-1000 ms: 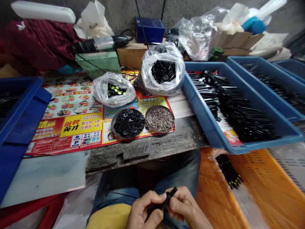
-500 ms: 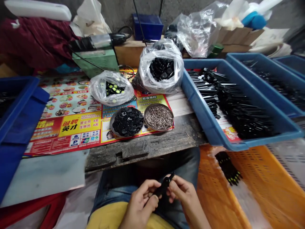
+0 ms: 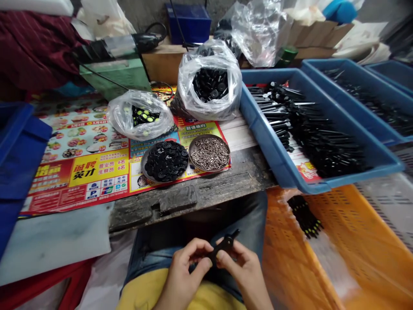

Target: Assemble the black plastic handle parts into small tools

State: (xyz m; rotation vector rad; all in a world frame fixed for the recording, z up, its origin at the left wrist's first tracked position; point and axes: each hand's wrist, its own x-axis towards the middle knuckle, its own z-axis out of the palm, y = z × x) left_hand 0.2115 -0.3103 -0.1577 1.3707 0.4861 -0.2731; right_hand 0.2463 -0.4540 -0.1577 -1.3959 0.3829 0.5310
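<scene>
Over my lap, both hands grip one black plastic part point(image 3: 225, 244), a slim piece with a wider rounded section and a thin tip pointing up to the right. My left hand point(image 3: 190, 267) pinches its lower left end between thumb and fingers. Toward the other end, my right hand point(image 3: 240, 262) has its thumb pressed on the part and its fingers behind it. What the part belongs to cannot be made out. Beyond my hands, on the bench, sit a dish of black discs point(image 3: 166, 161) and a dish of small metal screws or rivets point(image 3: 209, 153).
Plastic bags hold black-and-green caps point(image 3: 145, 116) and black pieces point(image 3: 211, 85). A blue tray point(image 3: 325, 187) of long black parts stands right, above an orange crate point(image 3: 371, 241) with a black bundle. At left are a blue bin point(image 3: 19, 172) and a power tool point(image 3: 119, 45).
The black part has turned to show more of its broad face, and my right thumb now presses on it. The camera view has shifted slightly, so the bench appears higher and further left.
</scene>
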